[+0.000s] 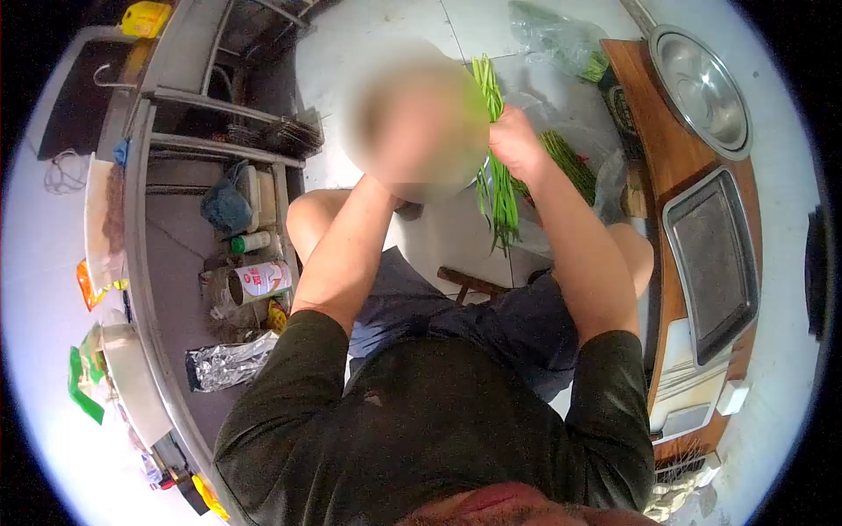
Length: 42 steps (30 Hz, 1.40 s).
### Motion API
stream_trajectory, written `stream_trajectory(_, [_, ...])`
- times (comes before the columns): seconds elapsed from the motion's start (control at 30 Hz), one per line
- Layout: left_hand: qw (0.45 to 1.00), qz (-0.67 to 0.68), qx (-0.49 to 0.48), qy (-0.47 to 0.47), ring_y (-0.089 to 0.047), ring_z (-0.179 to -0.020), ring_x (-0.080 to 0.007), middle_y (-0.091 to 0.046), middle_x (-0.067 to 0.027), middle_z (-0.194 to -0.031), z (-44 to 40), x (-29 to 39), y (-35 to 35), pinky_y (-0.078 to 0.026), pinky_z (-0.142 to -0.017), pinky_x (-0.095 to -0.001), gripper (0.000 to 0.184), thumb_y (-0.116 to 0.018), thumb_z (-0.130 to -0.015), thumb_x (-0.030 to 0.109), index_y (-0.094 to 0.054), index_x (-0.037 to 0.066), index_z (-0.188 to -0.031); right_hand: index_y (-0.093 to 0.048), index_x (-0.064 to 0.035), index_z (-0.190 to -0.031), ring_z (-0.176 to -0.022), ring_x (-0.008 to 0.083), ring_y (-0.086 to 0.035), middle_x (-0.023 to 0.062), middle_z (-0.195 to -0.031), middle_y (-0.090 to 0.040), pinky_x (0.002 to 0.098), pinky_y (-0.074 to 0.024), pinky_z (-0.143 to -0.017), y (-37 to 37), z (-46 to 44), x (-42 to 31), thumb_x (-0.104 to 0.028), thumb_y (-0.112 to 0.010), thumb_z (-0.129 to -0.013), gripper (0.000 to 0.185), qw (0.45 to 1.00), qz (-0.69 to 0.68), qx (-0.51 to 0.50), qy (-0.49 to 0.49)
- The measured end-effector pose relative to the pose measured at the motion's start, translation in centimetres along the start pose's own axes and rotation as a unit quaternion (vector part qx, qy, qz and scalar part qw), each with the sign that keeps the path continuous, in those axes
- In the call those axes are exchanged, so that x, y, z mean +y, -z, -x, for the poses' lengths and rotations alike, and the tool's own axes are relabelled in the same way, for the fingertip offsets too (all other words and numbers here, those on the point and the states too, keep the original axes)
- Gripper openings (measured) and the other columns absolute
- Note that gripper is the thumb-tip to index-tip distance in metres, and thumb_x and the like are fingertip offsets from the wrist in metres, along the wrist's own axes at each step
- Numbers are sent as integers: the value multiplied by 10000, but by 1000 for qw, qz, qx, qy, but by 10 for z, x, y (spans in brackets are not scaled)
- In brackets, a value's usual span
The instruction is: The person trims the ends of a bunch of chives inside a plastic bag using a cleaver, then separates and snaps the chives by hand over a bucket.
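Note:
My right hand [516,145] is closed around a bunch of long, thin greens that look like chives [502,197]. Their pale green ends point up past my fist, and the darker leafy ends hang below it. A round blurred patch covers my left hand, so only its forearm [342,245] shows clearly; its fingers and anything in them are hidden. Just beyond my right wrist, more thin green stems [568,167] lie in clear plastic on the floor.
On the left stands a metal shelf with a can [260,282], foil [232,361] and a blue bag [225,203]. The wooden surface on the right bears a metal bowl [700,92] and a tray [712,263]. A plastic bag of greens [561,39] lies ahead.

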<state>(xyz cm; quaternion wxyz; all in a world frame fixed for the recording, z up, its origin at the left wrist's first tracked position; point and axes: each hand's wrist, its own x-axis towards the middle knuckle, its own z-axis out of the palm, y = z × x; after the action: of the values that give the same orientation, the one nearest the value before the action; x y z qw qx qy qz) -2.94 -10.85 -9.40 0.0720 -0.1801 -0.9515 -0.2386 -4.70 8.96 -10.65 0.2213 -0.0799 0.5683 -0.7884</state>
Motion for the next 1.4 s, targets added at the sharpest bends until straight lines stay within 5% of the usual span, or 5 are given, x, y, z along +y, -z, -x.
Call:
stream_trajectory(0.2, [968,238,13,83,-564,-1003,-173,-593,-59,-1087,0,13,7,-470,-852,-340,338,-562,-916,262,-538,67,-1190,-608,-38,-778,-539,61,-453,-14,-641,-542,239,-348,-474,-4,4,-6,-180,-698,-793,169,1000,16,-8,-21])
stream_trajectory(0.57, [662,724,36,190,-570,-1010,-186,-598,-60,-1103,-4,-14,29,-491,-851,-355,348,-543,-926,287,-528,58,-1189,-645,-33,-848,-534,91,-485,19,-700,-598,268,-397,-481,8,-3,8,-114,-656,-783,105,997,24,-30,-62])
stream_trajectory(0.7, [963,260,9,64,-548,-931,-146,-575,-35,-1058,6,-37,-5,-468,-800,-296,268,-509,-958,182,-536,60,-1196,-656,-38,-867,-529,95,-483,28,-728,-628,270,-406,-487,7,-2,6,-130,-669,-783,126,996,-12,-42,-83])
stream_trajectory(0.8, [998,-25,9,-49,-562,-890,-177,-590,-60,-979,6,-6,2,-466,-756,-321,156,-570,-905,119,-596,48,-1042,-656,-40,-863,-534,96,-486,32,-728,-635,277,-408,-468,0,3,-3,-162,-699,-778,155,993,-43,-68,-84])
stream_trajectory(1.4, [995,-21,39,-94,-574,-771,-188,-630,-58,-876,-3,3,4,-472,-677,-323,138,-613,-908,182,-653,60,-958,-690,-45,-1000,-575,94,-484,1,-802,-636,259,-397,-520,4,-3,7,-134,-685,-790,228,997,-53,-37,-34])
